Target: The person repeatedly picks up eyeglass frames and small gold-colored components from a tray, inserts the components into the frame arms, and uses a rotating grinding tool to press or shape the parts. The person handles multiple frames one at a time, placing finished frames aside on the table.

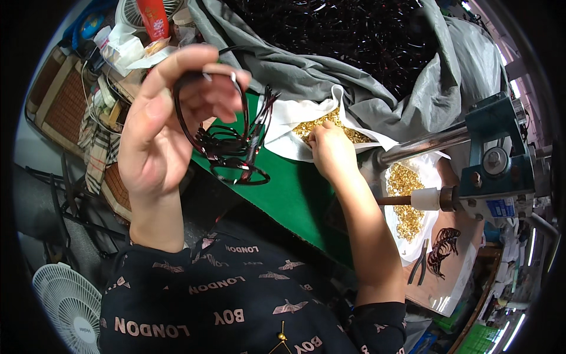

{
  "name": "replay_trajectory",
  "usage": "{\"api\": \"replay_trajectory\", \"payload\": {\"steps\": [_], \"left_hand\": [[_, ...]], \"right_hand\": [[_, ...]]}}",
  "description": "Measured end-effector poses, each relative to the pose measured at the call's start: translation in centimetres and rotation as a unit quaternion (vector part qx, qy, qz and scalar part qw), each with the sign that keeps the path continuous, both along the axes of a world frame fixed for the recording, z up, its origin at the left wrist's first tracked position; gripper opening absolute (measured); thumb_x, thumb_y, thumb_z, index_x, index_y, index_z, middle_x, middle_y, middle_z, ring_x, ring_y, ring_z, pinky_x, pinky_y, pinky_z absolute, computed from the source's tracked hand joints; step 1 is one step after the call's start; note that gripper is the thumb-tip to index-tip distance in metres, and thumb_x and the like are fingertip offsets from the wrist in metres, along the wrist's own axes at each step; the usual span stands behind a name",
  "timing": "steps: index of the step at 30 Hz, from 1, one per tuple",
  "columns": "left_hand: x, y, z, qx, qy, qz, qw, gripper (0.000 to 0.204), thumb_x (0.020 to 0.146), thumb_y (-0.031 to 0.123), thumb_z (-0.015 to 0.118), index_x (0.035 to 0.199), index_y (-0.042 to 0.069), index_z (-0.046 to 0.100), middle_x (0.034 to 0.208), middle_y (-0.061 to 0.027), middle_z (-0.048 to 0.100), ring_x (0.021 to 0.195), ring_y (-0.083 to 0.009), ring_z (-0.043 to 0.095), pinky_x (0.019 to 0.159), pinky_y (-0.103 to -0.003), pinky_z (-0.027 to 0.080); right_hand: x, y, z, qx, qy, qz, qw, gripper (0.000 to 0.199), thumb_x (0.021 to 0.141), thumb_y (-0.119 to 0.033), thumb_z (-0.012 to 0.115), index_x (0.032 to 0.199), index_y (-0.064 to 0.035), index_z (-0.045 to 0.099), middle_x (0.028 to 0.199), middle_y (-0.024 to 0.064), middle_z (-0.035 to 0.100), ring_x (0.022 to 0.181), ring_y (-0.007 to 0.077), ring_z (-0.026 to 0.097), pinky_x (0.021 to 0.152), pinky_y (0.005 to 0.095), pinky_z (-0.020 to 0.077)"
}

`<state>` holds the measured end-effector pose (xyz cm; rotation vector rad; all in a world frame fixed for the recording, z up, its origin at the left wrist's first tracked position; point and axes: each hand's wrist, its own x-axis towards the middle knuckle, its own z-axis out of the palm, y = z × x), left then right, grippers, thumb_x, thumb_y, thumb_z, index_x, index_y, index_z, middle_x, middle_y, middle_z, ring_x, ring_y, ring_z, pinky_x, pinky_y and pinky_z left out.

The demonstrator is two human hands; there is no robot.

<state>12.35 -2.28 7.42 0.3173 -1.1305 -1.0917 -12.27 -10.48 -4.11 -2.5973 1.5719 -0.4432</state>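
My left hand is raised at the left, fingers curled round a thin, glossy dark cord loop; its fingertips are slightly blurred. Just beyond and below it are several similar black-red cord loops at the edge of the green tabletop. My right hand reaches into a white bag of small shiny gold metal pieces. Its fingertips are pinched together among the pieces, and whatever lies between them is hidden.
A teal press-like machine with a metal shaft stands at the right, near a second pile of gold pieces, pliers and a dark cord bundle. Behind, grey cloth surrounds a dark glossy heap. A white fan stands lower left.
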Motion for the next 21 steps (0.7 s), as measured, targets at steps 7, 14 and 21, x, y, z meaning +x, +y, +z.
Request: {"api": "replay_trajectory", "payload": {"steps": [7, 14, 21], "left_hand": [[-0.5, 1.9, -0.3, -0.009, -0.099, 0.077, 0.992, 0.055, 0.094, 0.021, 0.050, 0.135, -0.010, 0.032, 0.086, -0.0175, 0.065, 0.081, -0.0240, 0.063, 0.080, -0.031, 0.050], [-3.4, 1.8, -2.0, 0.041, -0.206, 0.021, 0.977, 0.048, 0.088, 0.001, 0.055, 0.132, -0.006, 0.040, 0.103, -0.0132, 0.065, 0.098, -0.0198, 0.063, 0.089, -0.030, 0.045], [-9.2, 1.2, -5.1, 0.051, -0.366, 0.056, 0.928, 0.047, 0.083, -0.006, 0.059, 0.127, -0.005, 0.044, 0.109, -0.0140, 0.064, 0.101, -0.0186, 0.063, 0.089, -0.028, 0.046]], "right_hand": [[0.2, 0.0, -0.2, -0.018, -0.006, -0.026, 0.999, 0.007, 0.075, -0.007, 0.065, 0.076, -0.0009, 0.061, 0.081, 0.0155, 0.058, 0.083, 0.0347, 0.059, 0.073, 0.0400, 0.0481], [-0.9, 2.0, 3.5, 0.158, -0.434, -0.087, 0.883, 0.008, 0.081, -0.004, 0.067, 0.085, 0.0009, 0.061, 0.075, 0.0062, 0.063, 0.064, 0.0153, 0.061, 0.060, 0.0276, 0.0483], [-3.4, 8.4, 7.0, 0.354, -0.671, 0.015, 0.651, 0.009, 0.086, 0.002, 0.061, 0.093, 0.0032, 0.055, 0.083, 0.0116, 0.064, 0.068, 0.0145, 0.063, 0.059, 0.0234, 0.0500]]}}
